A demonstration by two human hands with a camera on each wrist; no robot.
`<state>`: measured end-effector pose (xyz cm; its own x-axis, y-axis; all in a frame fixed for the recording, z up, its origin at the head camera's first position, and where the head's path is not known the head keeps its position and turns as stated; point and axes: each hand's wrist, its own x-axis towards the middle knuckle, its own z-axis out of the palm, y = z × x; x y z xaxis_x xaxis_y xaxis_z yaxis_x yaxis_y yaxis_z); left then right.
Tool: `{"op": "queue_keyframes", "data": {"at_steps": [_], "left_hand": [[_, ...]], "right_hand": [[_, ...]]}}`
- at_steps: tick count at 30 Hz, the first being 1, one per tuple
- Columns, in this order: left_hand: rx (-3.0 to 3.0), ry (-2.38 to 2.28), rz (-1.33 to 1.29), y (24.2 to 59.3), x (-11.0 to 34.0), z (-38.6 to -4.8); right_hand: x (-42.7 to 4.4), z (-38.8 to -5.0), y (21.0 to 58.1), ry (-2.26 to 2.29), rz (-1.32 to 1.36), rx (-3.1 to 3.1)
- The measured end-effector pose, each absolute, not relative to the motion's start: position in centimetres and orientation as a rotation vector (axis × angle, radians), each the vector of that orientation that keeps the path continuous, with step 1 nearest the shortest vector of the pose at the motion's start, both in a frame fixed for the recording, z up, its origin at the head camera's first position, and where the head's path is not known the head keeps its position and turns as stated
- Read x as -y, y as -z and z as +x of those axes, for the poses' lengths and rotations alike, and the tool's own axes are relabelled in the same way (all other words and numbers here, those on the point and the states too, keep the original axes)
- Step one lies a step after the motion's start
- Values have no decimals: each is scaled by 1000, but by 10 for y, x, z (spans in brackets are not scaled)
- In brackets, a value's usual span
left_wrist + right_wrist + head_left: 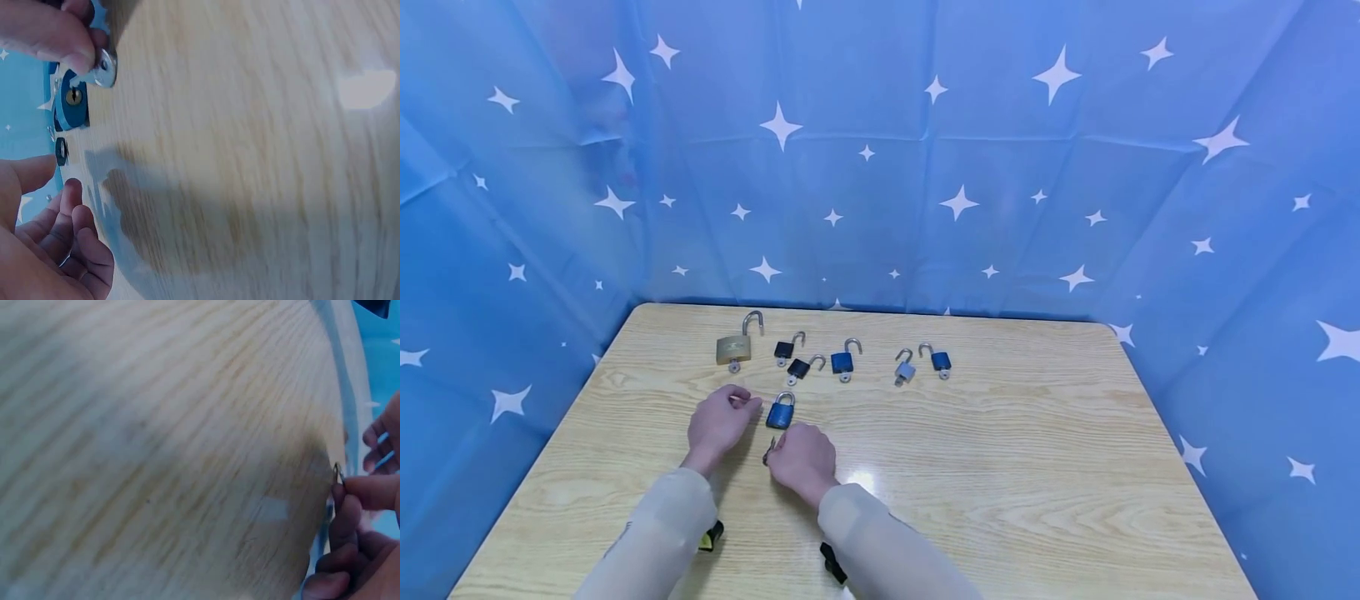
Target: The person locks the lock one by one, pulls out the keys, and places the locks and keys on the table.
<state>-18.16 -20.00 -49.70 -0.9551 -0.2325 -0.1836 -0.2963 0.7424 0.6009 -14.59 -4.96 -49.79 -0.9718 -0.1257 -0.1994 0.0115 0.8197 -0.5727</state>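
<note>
A blue padlock [780,415] with its shackle closed lies on the table between my two hands. My right hand [805,457] pinches a small metal key [106,70] between thumb and forefinger, just on the near side of the padlock. In the left wrist view the brass keyhole of the blue padlock [74,111] faces the camera, and the key is close to it; whether they touch I cannot tell. To the left of the padlock, my left hand [722,421] hovers with loosely bent fingers and holds nothing. The fingers [94,250] show a ring.
Behind, several padlocks with raised shackles and keys in them lie in a loose row: a brass padlock [732,350], black padlocks [784,350], blue padlocks [842,362] and a pale blue padlock [906,372]. The wooden table [1037,467] ends at a starry blue curtain [880,208].
</note>
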Motion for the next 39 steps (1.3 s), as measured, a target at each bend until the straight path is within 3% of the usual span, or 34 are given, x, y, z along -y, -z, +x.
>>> {"op": "queue_keyframes", "data": {"at_steps": [24, 39], "left_hand": [[-2810, -1062, -523, 501, 204, -179], [-2810, -1042, -481, 494, 201, -183]], "right_hand": [[48, -150, 498, 798, -51, -2717], [-19, -162, 485, 985, -185, -2652]]}}
